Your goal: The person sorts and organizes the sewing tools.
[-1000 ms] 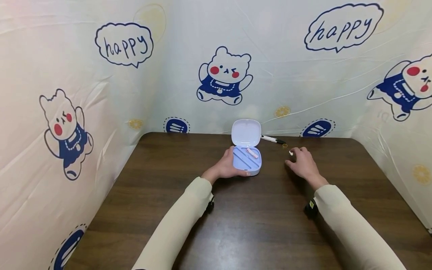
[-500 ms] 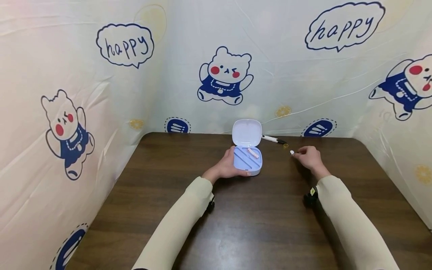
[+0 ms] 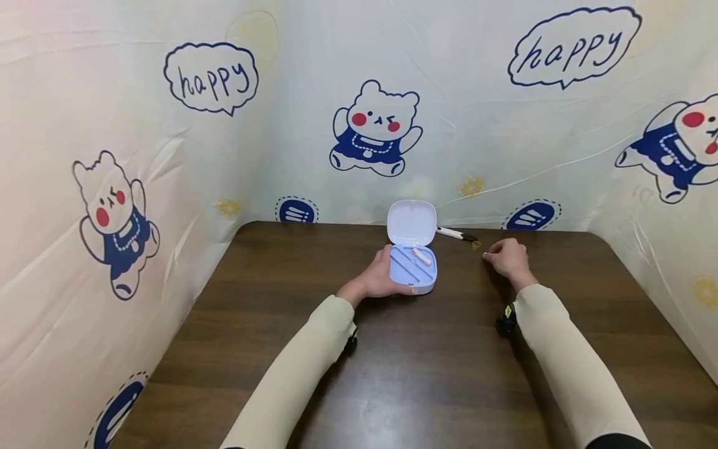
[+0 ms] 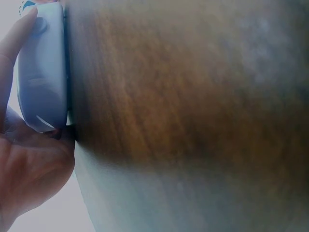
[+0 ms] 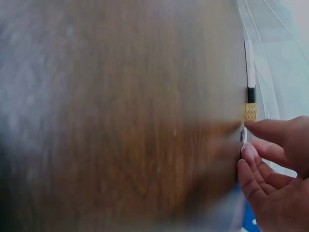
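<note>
A lavender-blue square box (image 3: pixel 412 265) lies on the table with its lid (image 3: pixel 412 222) raised. My left hand (image 3: pixel 380 274) grips its left side and front, fingers behind and thumb along the front edge. In the left wrist view, the hand (image 4: pixel 34 164) holds the box's side (image 4: pixel 42 72). Inside the box, a small pink-and-white stick-shaped piece (image 3: pixel 421 256) lies slanted beside raised dividers. My right hand (image 3: pixel 507 257) pinches a small white piece at its fingertips. In the right wrist view, that small white piece (image 5: pixel 243 135) is mostly hidden by fingers, so its kind is unclear.
A white-and-black pen (image 3: pixel 455 234) lies behind the box to the right. Near its black end is a small gold ring-like band (image 3: pixel 476 245), also seen as a gold textured band (image 5: pixel 251 111). A printed cloth (image 3: pixel 359 187) hangs along the table's back edge.
My right hand closed its fingertips on the small white piece and shifted slightly, covering most of it. My left hand and the box stayed in place.
</note>
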{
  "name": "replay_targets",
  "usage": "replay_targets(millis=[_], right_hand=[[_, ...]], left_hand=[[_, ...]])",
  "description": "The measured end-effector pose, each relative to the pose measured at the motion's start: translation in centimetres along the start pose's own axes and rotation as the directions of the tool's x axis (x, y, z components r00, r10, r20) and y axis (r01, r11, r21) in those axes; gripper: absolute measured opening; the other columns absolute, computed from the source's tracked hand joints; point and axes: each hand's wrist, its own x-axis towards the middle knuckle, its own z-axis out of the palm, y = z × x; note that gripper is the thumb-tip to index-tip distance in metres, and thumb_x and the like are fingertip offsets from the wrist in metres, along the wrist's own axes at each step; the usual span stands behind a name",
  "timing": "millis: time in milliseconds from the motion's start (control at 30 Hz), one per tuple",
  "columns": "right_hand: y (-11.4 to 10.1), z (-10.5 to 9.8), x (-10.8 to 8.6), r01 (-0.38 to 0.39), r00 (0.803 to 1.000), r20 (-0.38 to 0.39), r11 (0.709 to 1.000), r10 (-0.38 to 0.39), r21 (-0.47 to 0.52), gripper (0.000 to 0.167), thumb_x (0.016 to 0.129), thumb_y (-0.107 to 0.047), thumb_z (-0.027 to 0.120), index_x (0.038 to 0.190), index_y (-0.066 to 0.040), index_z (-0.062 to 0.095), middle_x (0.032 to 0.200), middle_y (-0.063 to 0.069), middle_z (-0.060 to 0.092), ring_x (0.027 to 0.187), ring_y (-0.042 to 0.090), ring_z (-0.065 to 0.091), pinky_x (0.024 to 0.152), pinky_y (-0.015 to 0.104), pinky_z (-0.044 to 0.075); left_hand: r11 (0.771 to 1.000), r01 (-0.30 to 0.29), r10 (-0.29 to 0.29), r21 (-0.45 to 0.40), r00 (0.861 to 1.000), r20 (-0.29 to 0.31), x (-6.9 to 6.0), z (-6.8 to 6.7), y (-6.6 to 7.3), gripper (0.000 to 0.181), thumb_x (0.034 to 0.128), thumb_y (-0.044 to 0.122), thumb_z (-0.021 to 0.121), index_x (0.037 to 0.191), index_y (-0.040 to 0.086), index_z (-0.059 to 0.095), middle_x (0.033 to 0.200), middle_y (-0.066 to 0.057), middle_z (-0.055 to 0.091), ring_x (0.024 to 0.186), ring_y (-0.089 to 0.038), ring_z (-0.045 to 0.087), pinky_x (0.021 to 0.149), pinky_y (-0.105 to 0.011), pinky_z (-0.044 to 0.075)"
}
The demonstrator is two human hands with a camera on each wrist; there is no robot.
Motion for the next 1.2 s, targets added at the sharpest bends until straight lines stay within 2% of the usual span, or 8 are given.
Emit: replay_targets(millis=[200, 467, 567, 667, 767, 900, 1033, 1200], right_hand=[[-0.8, 0.2, 0.2, -0.016, 0.998, 0.055, 0.999, 0.019, -0.045, 0.021, 0.095, -0.017, 0.069, 0.091, 0.002, 0.077, 0.093, 0.016, 0.072, 0.093, 0.037, 0.060, 0.081, 0.050, 0.048], [-1.4, 0.0, -0.4, -0.001, 0.997, 0.076, 1.000, 0.002, -0.012, 0.023, 0.093, -0.014, 0.070, 0.074, -0.002, 0.076, 0.088, 0.011, 0.075, 0.085, 0.032, 0.060, 0.078, 0.043, 0.047], [-1.6, -0.1, -1.1, 0.003, 0.997, 0.071, 0.999, -0.006, 0.034, 0.023, 0.093, -0.011, 0.068, 0.076, 0.001, 0.077, 0.079, 0.009, 0.075, 0.078, 0.027, 0.062, 0.076, 0.039, 0.046], [-2.0, -0.2, -1.7, -0.031, 0.994, 0.105, 0.993, 0.019, 0.117, 0.020, 0.095, -0.009, 0.068, 0.086, 0.006, 0.078, 0.072, 0.006, 0.072, 0.066, 0.019, 0.062, 0.068, 0.034, 0.049], [-2.4, -0.3, -2.1, -0.063, 0.984, 0.179, 0.974, 0.023, 0.220, 0.023, 0.097, -0.010, 0.066, 0.099, 0.011, 0.075, 0.074, 0.007, 0.071, 0.063, 0.014, 0.062, 0.061, 0.030, 0.052], [-3.0, -0.2, -2.6, -0.064, 0.968, 0.251, 0.945, -0.020, 0.321, 0.025, 0.100, -0.008, 0.062, 0.106, 0.015, 0.070, 0.081, 0.011, 0.070, 0.068, 0.014, 0.061, 0.064, 0.029, 0.055], [-3.5, 0.2, -3.1, -0.043, 0.962, 0.265, 0.920, -0.068, 0.390, 0.024, 0.101, -0.006, 0.060, 0.107, 0.016, 0.068, 0.082, 0.010, 0.068, 0.069, 0.013, 0.060, 0.064, 0.027, 0.055], [-4.1, 0.9, -3.7, -0.052, 0.956, 0.273, 0.850, -0.110, 0.524, 0.025, 0.101, -0.002, 0.060, 0.110, 0.021, 0.065, 0.085, 0.015, 0.072, 0.071, 0.011, 0.065, 0.067, 0.026, 0.058]], left_hand=[[0.999, 0.046, -0.046, 0.010, 0.999, 0.010, 1.1, 0.6, -0.9, 0.134, 0.0661, 0.052, 0.093, 0.161, 0.016, 0.007, 0.155, -0.010, 0.027, 0.135, -0.022, 0.038, 0.112, -0.035, 0.036], [0.999, 0.044, -0.044, 0.006, 0.999, 0.012, 0.9, 0.4, -0.7, 0.133, 0.0669, 0.053, 0.093, 0.161, 0.016, 0.006, 0.155, -0.010, 0.026, 0.135, -0.023, 0.038, 0.112, -0.037, 0.037], [0.999, 0.036, -0.036, -0.004, 0.999, 0.012, 0.7, 0.4, -0.7, 0.133, 0.0670, 0.054, 0.093, 0.161, 0.016, 0.007, 0.154, -0.010, 0.027, 0.134, -0.024, 0.039, 0.112, -0.039, 0.038], [1.000, 0.029, -0.029, -0.001, 1.000, 0.012, 0.6, 0.4, -0.7, 0.129, 0.0686, 0.054, 0.092, 0.161, 0.016, 0.009, 0.153, -0.010, 0.028, 0.133, -0.023, 0.040, 0.111, -0.039, 0.039], [1.000, 0.022, -0.022, -0.009, 1.000, 0.008, 0.3, 0.2, -0.5, 0.128, 0.0697, 0.052, 0.091, 0.161, 0.015, 0.009, 0.153, -0.011, 0.028, 0.132, -0.024, 0.040, 0.111, -0.039, 0.039], [1.000, 0.010, -0.010, -0.025, 1.000, 0.006, -0.2, 0.0, 0.0, 0.131, 0.0706, 0.052, 0.091, 0.162, 0.011, 0.006, 0.155, -0.013, 0.026, 0.134, -0.027, 0.039, 0.113, -0.041, 0.037], [1.000, -0.003, 0.003, -0.023, 1.000, 0.000, -0.3, -0.1, 0.2, 0.129, 0.0713, 0.050, 0.091, 0.161, 0.010, 0.008, 0.154, -0.015, 0.027, 0.134, -0.028, 0.039, 0.113, -0.041, 0.037], [1.000, -0.012, 0.012, -0.009, 1.000, -0.006, -0.4, 0.0, 0.3, 0.127, 0.0712, 0.048, 0.092, 0.161, 0.009, 0.010, 0.153, -0.015, 0.029, 0.133, -0.027, 0.040, 0.112, -0.041, 0.038]])
